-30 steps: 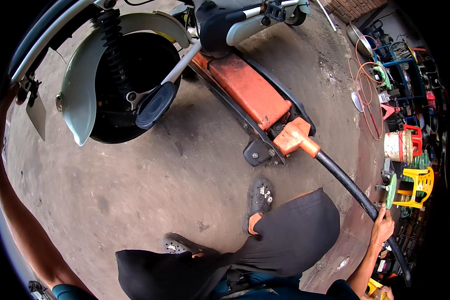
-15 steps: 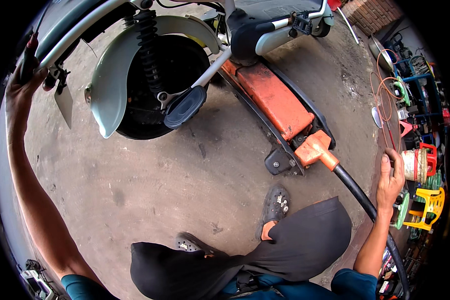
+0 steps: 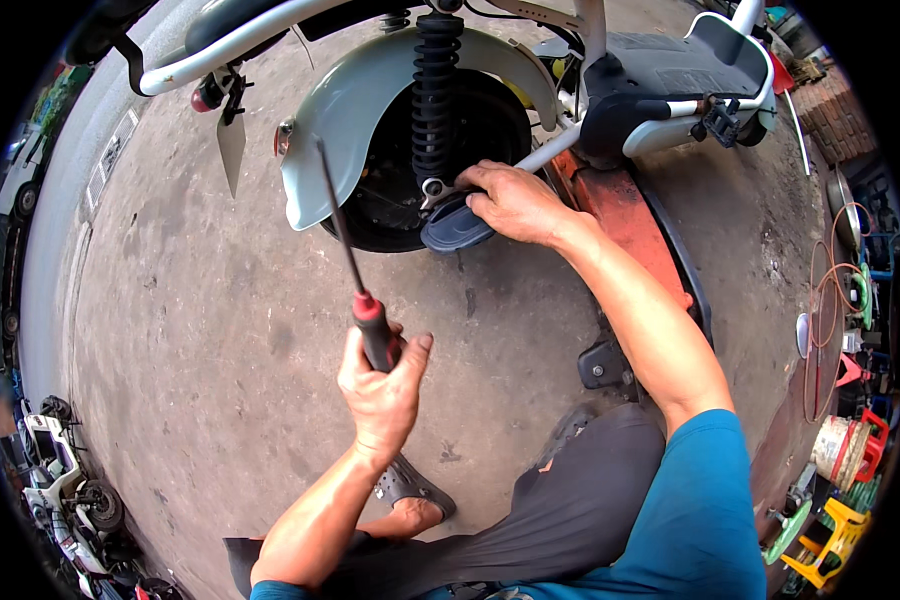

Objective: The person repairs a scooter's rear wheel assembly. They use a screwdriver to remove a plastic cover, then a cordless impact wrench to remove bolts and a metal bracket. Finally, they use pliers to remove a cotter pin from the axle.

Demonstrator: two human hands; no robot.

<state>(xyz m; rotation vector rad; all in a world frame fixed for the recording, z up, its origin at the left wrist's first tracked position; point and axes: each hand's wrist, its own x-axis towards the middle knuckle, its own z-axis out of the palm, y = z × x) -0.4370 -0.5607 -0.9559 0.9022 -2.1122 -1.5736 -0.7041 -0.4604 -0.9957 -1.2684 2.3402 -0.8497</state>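
My left hand (image 3: 380,395) is closed round the red and black handle of a screwdriver (image 3: 345,235), its long shaft pointing up and away. My right hand (image 3: 520,203) grips the inner top of a black oval footrest (image 3: 455,230) on a two-wheeled scooter. Right beside those fingers is the lower end of a black coil shock absorber (image 3: 435,95). Behind it a pale grey-green mudguard (image 3: 320,130) curves over the dark rear wheel (image 3: 390,215). The screwdriver's tip appears in front of the mudguard, though I cannot tell whether it touches.
Under the scooter is an orange lift (image 3: 625,225), partly hidden by my right forearm. A yellow plastic stool (image 3: 830,545), a bucket (image 3: 838,445) and an orange hose (image 3: 820,285) line the right side. Parked motorbikes (image 3: 70,500) stand at lower left.
My left hand has come down from the rear frame to the middle with the screwdriver. My right hand has moved from the far right onto the footrest. The view has shifted left.
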